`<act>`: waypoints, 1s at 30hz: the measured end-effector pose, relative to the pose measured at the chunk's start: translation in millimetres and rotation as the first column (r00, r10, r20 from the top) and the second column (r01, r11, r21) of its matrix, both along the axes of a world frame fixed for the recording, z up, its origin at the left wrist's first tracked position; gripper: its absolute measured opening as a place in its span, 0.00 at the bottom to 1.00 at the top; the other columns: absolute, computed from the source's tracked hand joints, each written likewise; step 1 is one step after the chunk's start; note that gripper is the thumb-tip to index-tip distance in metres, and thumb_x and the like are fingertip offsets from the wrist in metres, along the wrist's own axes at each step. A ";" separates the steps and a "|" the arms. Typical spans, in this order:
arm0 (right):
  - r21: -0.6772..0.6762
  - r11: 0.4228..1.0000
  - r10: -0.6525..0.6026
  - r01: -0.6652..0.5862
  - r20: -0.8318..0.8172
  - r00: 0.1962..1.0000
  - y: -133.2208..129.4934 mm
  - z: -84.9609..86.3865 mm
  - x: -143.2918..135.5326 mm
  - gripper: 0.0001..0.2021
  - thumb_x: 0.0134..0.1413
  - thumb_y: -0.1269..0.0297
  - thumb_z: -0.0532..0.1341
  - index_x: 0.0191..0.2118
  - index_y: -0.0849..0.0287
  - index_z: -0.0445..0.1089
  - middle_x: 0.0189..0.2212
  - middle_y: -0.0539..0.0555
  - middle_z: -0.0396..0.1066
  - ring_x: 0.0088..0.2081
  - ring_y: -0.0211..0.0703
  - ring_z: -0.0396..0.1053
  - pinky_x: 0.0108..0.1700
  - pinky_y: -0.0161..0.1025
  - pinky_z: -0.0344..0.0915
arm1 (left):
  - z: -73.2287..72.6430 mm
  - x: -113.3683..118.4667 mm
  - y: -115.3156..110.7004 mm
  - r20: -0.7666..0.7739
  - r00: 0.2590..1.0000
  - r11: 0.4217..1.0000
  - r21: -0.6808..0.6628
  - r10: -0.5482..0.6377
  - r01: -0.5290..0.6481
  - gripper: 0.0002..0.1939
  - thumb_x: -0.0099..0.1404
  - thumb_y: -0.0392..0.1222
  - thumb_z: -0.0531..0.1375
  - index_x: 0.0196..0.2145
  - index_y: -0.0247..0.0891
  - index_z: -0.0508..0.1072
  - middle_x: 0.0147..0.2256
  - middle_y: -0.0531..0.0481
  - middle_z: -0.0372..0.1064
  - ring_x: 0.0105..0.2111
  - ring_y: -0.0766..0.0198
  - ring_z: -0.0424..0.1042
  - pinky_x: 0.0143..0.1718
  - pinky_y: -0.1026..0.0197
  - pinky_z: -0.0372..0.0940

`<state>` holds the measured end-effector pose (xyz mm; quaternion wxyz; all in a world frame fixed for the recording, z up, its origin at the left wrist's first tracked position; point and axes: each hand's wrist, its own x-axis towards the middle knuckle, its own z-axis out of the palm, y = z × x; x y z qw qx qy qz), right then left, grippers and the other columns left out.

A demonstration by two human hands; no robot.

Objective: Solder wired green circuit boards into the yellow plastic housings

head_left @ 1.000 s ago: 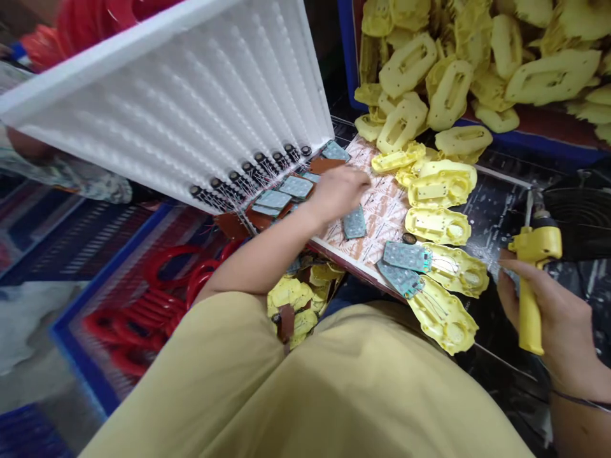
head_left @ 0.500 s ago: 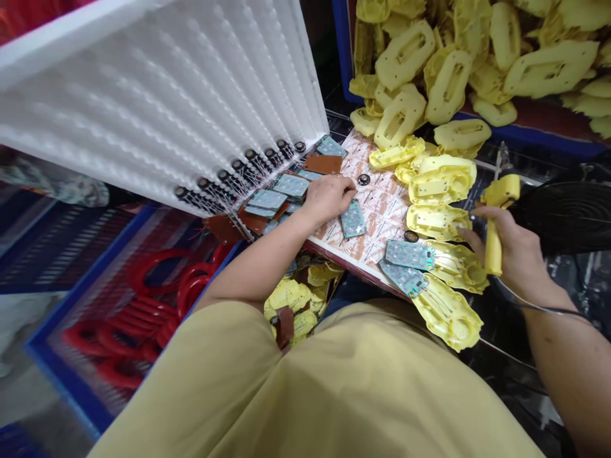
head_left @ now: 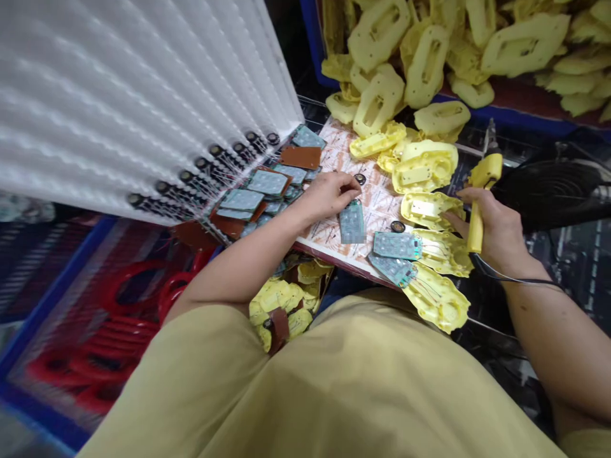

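My left hand (head_left: 330,196) is closed in a pinch at the top edge of a green circuit board (head_left: 352,222); what its fingertips grip is too small to make out. A round black speaker (head_left: 359,179) lies just beyond them. My right hand (head_left: 496,222) is wrapped round a yellow hot-glue gun (head_left: 482,184), its nozzle pointing away from me. Beside it, yellow plastic shells (head_left: 424,210) lie in a column. Two boards (head_left: 396,245) wired to the nearest shells overlap near the table edge, with another speaker (head_left: 398,226) above them.
Boards and brown plates (head_left: 300,156) pile up at the left beside a white foam sheet (head_left: 143,95) with a row of speakers. Behind stands a blue crate (head_left: 315,44) of yellow shells. Red rings fill a crate (head_left: 52,305) lower left. A black fan-like grille (head_left: 554,191) is at right.
The camera view has shifted, moving the scene left and slightly up. My left fingertips are now nearer the speaker and the board's top. My right hand still holds the glue gun.
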<state>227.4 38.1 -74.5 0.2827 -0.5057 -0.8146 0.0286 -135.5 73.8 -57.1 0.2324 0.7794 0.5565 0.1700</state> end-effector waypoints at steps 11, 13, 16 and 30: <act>-0.037 0.997 -0.063 0.067 0.096 0.993 -17.3 -2.1 16.6 0.18 0.74 0.45 0.60 0.56 0.50 0.76 0.46 0.55 0.83 0.41 0.52 0.80 0.36 0.41 0.69 | 3.4 14.1 13.5 0.106 0.991 0.990 -0.102 -0.086 0.097 0.16 0.68 0.38 0.67 0.53 0.37 0.85 0.40 0.48 0.85 0.39 0.62 0.80 0.48 0.60 0.71; -0.018 0.998 -0.058 0.060 0.087 0.994 -16.3 -3.2 16.2 0.19 0.74 0.44 0.60 0.55 0.51 0.76 0.45 0.56 0.83 0.40 0.51 0.80 0.36 0.41 0.69 | 0.5 15.5 15.7 0.081 0.994 0.994 -0.084 -0.067 0.074 0.12 0.67 0.39 0.67 0.46 0.37 0.87 0.39 0.48 0.85 0.40 0.60 0.81 0.48 0.60 0.71; -0.007 0.999 -0.046 0.047 0.086 0.995 -15.3 -4.0 14.5 0.19 0.75 0.45 0.59 0.55 0.53 0.77 0.45 0.58 0.83 0.39 0.49 0.79 0.37 0.40 0.69 | -3.7 15.4 16.7 0.045 0.998 0.997 -0.048 -0.051 0.053 0.09 0.66 0.39 0.67 0.41 0.38 0.86 0.38 0.49 0.85 0.39 0.60 0.80 0.46 0.60 0.70; 0.039 0.996 -0.081 0.079 0.050 0.996 -16.5 -11.6 -0.8 0.15 0.73 0.50 0.64 0.55 0.53 0.76 0.45 0.57 0.84 0.41 0.51 0.83 0.39 0.41 0.75 | 14.8 62.5 33.0 0.216 0.947 0.971 0.072 -0.238 0.228 0.07 0.70 0.37 0.65 0.42 0.37 0.84 0.40 0.48 0.84 0.43 0.59 0.81 0.53 0.54 0.73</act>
